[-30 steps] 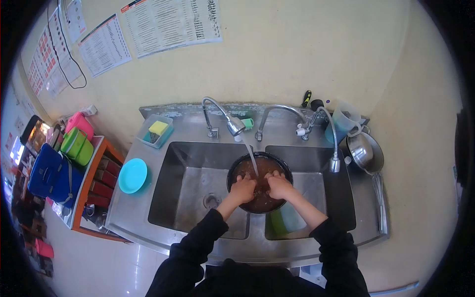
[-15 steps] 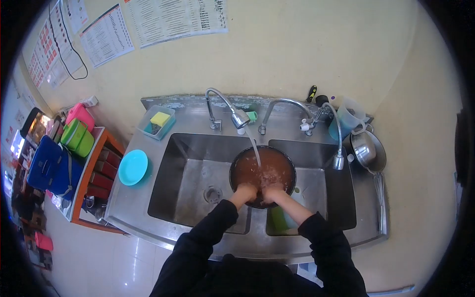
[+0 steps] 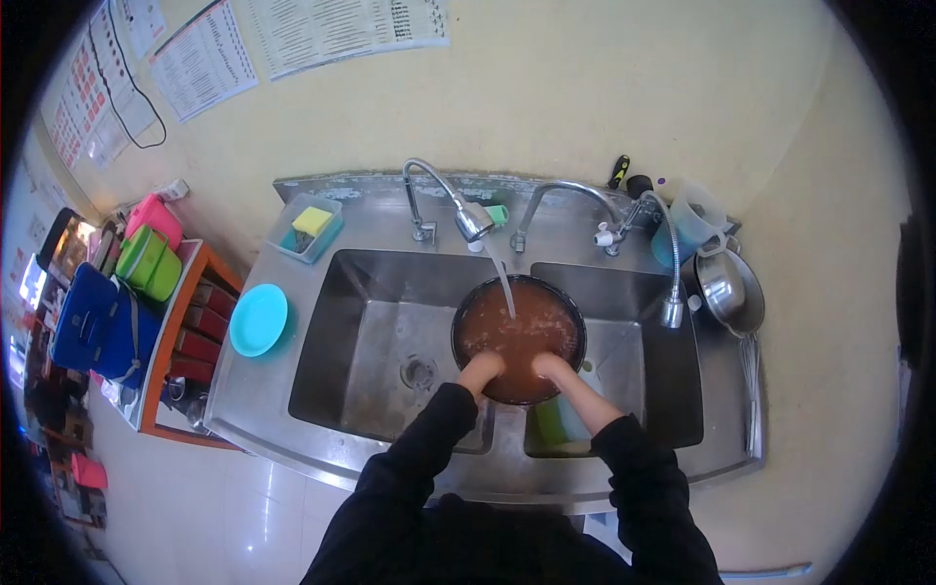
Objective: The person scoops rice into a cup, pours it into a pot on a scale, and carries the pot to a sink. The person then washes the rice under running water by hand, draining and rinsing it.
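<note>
Reddish-brown water (image 3: pixel 531 322) hid the fingers of left hand (image 3: pixel 485 368) and right hand (image 3: pixel 550 367), spread and grip untellable, as the well-filled bowl (image 3: pixel 583 333) likely favoured gentle strokes.

Left hand (image 3: pixel 484 370), right hand (image 3: pixel 549 367), both partly hidden

Soft light, black curved edges, glare on floor (image 3: pixel 234 507)

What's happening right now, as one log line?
left hand: dipped in brown liquid | right hand: dipped too | black bowl: at sink divider | leftmost tap: running into bowl
</note>
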`<state>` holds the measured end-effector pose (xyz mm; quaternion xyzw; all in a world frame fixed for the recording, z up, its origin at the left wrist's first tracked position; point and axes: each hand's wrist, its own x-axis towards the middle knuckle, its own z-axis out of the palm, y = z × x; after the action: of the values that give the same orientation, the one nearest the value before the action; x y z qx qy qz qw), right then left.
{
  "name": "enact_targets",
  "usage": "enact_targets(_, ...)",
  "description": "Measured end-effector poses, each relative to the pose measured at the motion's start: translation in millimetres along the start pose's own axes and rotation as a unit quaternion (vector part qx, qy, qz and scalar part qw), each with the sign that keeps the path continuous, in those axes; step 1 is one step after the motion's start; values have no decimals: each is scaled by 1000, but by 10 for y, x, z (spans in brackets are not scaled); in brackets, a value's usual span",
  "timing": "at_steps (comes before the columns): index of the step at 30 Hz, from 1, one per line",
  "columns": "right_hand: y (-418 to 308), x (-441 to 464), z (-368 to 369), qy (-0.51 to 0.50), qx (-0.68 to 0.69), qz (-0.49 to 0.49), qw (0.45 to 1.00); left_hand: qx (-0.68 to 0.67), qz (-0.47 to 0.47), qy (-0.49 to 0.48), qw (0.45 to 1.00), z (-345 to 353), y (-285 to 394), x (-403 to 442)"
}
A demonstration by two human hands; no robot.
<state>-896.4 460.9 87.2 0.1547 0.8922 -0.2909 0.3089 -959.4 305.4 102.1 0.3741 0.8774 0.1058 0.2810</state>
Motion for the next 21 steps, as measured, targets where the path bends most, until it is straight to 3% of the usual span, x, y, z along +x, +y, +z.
enact_targets(3, -19, 63, -21, -77, 151, -42, 985, 18, 61, -74, 995, -205, 99, 30)
enact_targets(5, -498, -482, -389, -50, 74, -24, 996, 18, 85, -94, 992, -362, 136, -28)
enact_targets(7, -448, -483, -336, -6, 181, -55, 982, 5, 95, -90, 991, -501, 166, -147)
enact_targets(10, -621, -698, -499, 18, 127, 8, 992, -93, 39, 29, 994, -598, 180, -302)
enact_targets(13, -752, -901, -429, 221, 225, -51, 948, -53, -9, 32, 998, -685, 276, -356)
enact_targets(16, -784, -822, -460, 261, 180, -3, 948, -104, -59, 186, 975, -600, 316, -344)
enact_targets(19, -973, -1046, -615, 286, 202, 70, 934, -118, -132, 200, 964, -815, 504, -463)
enact_targets(21, -905, -973, -587, 275, 158, 45, 947, -146, -130, 192, 962, -816, 471, -438)
